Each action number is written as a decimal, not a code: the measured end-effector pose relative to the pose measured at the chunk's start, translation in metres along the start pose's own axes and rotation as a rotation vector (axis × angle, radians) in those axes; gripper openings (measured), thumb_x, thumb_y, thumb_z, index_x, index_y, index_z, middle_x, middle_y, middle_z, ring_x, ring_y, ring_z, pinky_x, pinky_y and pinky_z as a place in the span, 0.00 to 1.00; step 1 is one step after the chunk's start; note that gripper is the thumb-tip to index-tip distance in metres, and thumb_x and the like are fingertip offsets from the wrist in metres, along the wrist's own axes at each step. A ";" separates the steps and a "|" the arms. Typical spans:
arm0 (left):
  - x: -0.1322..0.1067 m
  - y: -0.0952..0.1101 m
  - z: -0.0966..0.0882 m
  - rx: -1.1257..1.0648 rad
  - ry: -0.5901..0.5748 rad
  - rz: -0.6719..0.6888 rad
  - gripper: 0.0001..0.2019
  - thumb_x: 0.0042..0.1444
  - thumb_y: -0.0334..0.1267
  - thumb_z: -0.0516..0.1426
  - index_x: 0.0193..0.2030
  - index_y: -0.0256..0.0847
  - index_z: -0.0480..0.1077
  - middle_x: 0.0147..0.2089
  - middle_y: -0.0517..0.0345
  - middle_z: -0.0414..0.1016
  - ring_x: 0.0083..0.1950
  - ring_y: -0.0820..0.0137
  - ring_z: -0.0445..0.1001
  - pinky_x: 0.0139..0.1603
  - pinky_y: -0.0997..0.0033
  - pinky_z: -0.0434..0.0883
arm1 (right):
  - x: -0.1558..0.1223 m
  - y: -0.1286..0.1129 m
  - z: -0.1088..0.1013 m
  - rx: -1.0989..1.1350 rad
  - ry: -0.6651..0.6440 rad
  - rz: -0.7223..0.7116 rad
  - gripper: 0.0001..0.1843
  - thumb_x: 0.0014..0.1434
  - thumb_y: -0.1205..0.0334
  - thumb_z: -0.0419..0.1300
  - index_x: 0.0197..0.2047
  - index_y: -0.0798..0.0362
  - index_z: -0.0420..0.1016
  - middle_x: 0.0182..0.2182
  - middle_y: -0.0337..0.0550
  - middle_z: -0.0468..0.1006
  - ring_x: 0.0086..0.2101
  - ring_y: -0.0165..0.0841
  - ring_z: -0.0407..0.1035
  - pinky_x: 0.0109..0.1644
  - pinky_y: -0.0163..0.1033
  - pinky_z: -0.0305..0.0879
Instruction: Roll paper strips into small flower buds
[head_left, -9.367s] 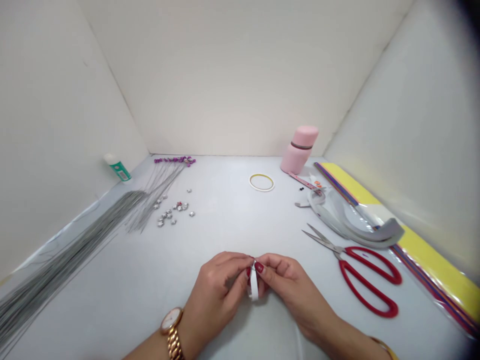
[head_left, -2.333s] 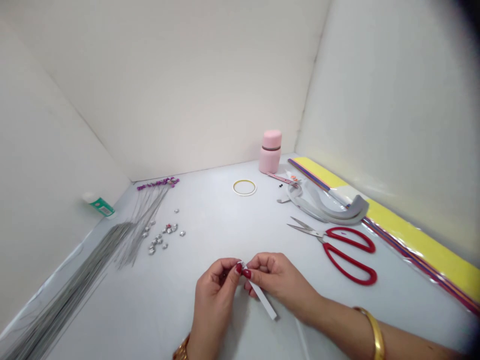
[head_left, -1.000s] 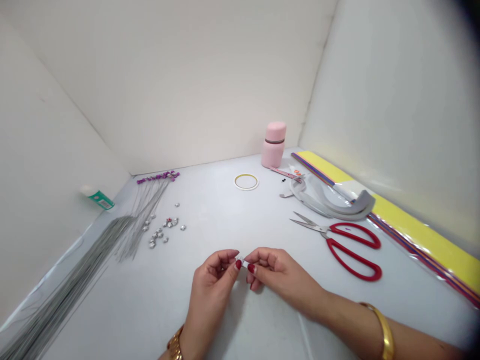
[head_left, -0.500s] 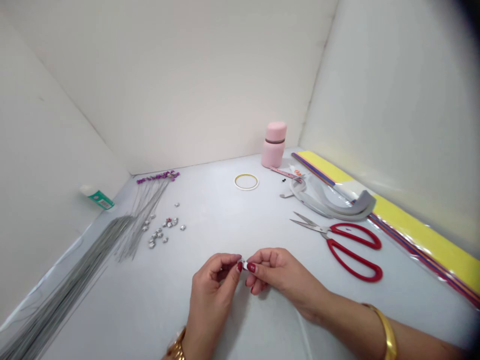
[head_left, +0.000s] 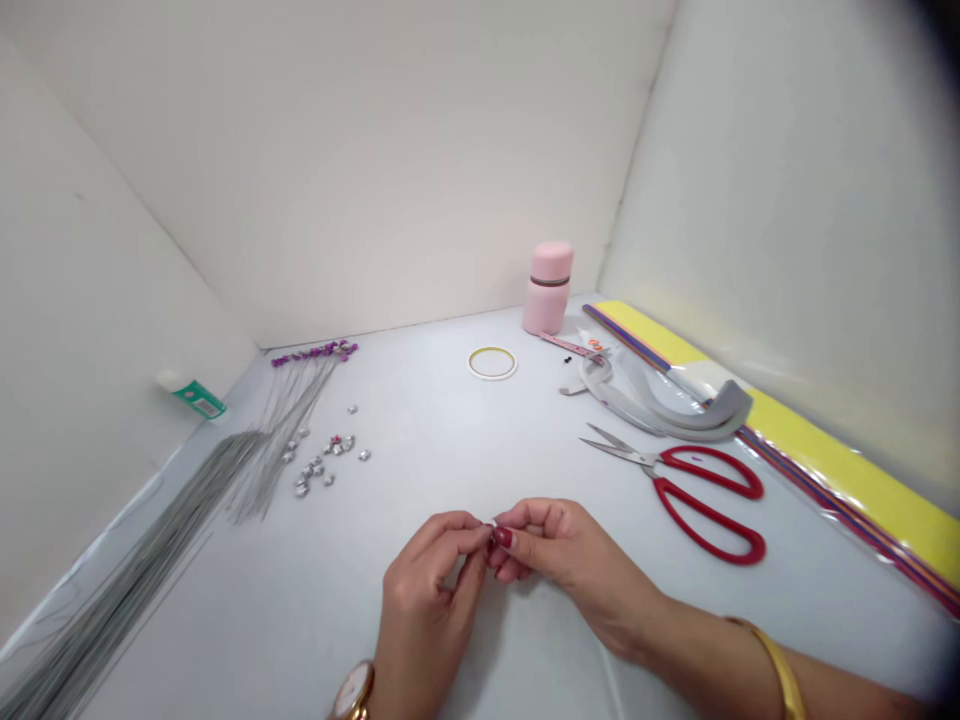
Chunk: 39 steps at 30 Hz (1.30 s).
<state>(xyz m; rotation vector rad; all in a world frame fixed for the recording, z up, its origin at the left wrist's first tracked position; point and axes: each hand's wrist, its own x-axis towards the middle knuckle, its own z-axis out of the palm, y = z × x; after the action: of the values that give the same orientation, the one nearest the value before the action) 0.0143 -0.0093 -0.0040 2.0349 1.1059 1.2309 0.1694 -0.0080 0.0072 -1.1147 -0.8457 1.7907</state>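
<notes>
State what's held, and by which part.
Tiny whitish piece, pinched by left hand and right hand; mostly covered: shape, material and gripped part can't be told.

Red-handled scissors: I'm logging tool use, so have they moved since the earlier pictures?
No: the scissors keep the same place relative to the pink bottle; only the view shifted.

It was a walled craft booth: white panels point(head_left: 450, 180) closed in a pale surface point(head_left: 427, 430) bearing red-handled scissors point(head_left: 649, 462) and packaged coloured sheets point(head_left: 806, 440) at the right, and grey wires point(head_left: 146, 565) at the lower left of the frame.
</notes>
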 end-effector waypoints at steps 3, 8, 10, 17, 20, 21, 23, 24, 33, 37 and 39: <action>0.001 0.001 0.000 -0.055 -0.035 -0.077 0.09 0.52 0.25 0.53 0.37 0.38 0.72 0.37 0.52 0.72 0.38 0.71 0.72 0.37 0.74 0.71 | 0.000 -0.001 0.000 -0.003 0.006 -0.004 0.10 0.46 0.59 0.64 0.30 0.57 0.74 0.22 0.40 0.77 0.23 0.26 0.68 0.31 0.32 0.59; 0.007 0.004 0.002 -0.292 0.004 -0.364 0.05 0.51 0.31 0.56 0.33 0.38 0.73 0.33 0.55 0.73 0.35 0.70 0.73 0.35 0.73 0.71 | 0.001 0.000 -0.001 -0.028 0.004 -0.037 0.10 0.48 0.59 0.64 0.31 0.57 0.75 0.23 0.40 0.77 0.24 0.26 0.68 0.31 0.32 0.59; 0.008 0.005 0.004 -0.415 0.031 -0.546 0.06 0.50 0.33 0.58 0.35 0.38 0.72 0.32 0.55 0.74 0.34 0.69 0.73 0.36 0.72 0.71 | 0.001 0.000 -0.001 -0.041 0.005 -0.047 0.10 0.48 0.58 0.63 0.32 0.57 0.75 0.22 0.40 0.77 0.24 0.27 0.68 0.31 0.32 0.60; 0.007 0.006 0.006 -0.545 0.001 -0.632 0.06 0.49 0.36 0.59 0.32 0.37 0.74 0.34 0.53 0.74 0.36 0.68 0.72 0.39 0.71 0.69 | 0.000 -0.002 0.000 -0.092 -0.006 -0.095 0.10 0.48 0.58 0.63 0.29 0.58 0.75 0.22 0.40 0.76 0.24 0.27 0.68 0.32 0.32 0.62; 0.006 0.007 0.007 -0.559 0.013 -0.633 0.05 0.48 0.35 0.60 0.31 0.37 0.74 0.34 0.54 0.73 0.37 0.69 0.71 0.38 0.73 0.68 | -0.001 0.000 0.000 -0.138 -0.002 -0.121 0.11 0.49 0.57 0.63 0.29 0.57 0.74 0.21 0.39 0.75 0.24 0.27 0.68 0.32 0.32 0.62; 0.006 0.008 0.007 -0.558 0.018 -0.639 0.05 0.47 0.35 0.60 0.29 0.36 0.74 0.33 0.55 0.73 0.36 0.69 0.71 0.38 0.74 0.68 | -0.001 0.000 0.000 -0.148 0.001 -0.120 0.12 0.49 0.56 0.63 0.29 0.57 0.74 0.21 0.39 0.75 0.24 0.27 0.68 0.32 0.32 0.62; 0.006 0.009 0.007 -0.547 0.038 -0.670 0.05 0.48 0.35 0.60 0.28 0.36 0.73 0.31 0.55 0.74 0.34 0.70 0.71 0.37 0.74 0.68 | 0.000 0.001 -0.001 -0.171 0.011 -0.110 0.13 0.48 0.54 0.62 0.27 0.57 0.73 0.22 0.39 0.75 0.24 0.27 0.68 0.31 0.32 0.62; 0.006 0.010 0.007 -0.539 0.052 -0.696 0.05 0.48 0.36 0.59 0.28 0.35 0.73 0.30 0.55 0.74 0.33 0.70 0.71 0.36 0.74 0.68 | 0.000 0.002 -0.001 -0.188 0.019 -0.105 0.14 0.48 0.53 0.62 0.27 0.57 0.72 0.22 0.40 0.76 0.24 0.28 0.68 0.31 0.33 0.62; 0.005 0.004 0.006 -0.361 0.040 -0.629 0.07 0.51 0.38 0.57 0.32 0.36 0.71 0.29 0.55 0.76 0.32 0.68 0.73 0.35 0.72 0.69 | 0.001 0.002 -0.002 -0.330 -0.015 -0.162 0.08 0.54 0.61 0.56 0.29 0.56 0.72 0.24 0.40 0.75 0.25 0.28 0.67 0.31 0.33 0.62; 0.004 0.005 0.004 -0.216 0.010 -0.535 0.06 0.52 0.37 0.55 0.32 0.38 0.72 0.30 0.55 0.76 0.31 0.68 0.73 0.33 0.73 0.70 | -0.001 0.004 -0.002 -0.382 -0.005 -0.187 0.07 0.54 0.63 0.55 0.29 0.56 0.73 0.22 0.39 0.74 0.26 0.29 0.67 0.31 0.34 0.62; 0.004 0.006 0.003 -0.110 -0.010 -0.432 0.05 0.53 0.35 0.55 0.32 0.39 0.72 0.31 0.55 0.76 0.32 0.68 0.73 0.33 0.73 0.70 | -0.001 0.004 -0.002 -0.371 0.002 -0.185 0.07 0.53 0.62 0.56 0.29 0.55 0.73 0.22 0.39 0.74 0.26 0.29 0.67 0.31 0.34 0.62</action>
<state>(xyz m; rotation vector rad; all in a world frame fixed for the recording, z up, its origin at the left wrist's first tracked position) 0.0204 -0.0096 0.0009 1.6072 1.3513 1.0315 0.1701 -0.0106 0.0037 -1.2233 -1.2734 1.5163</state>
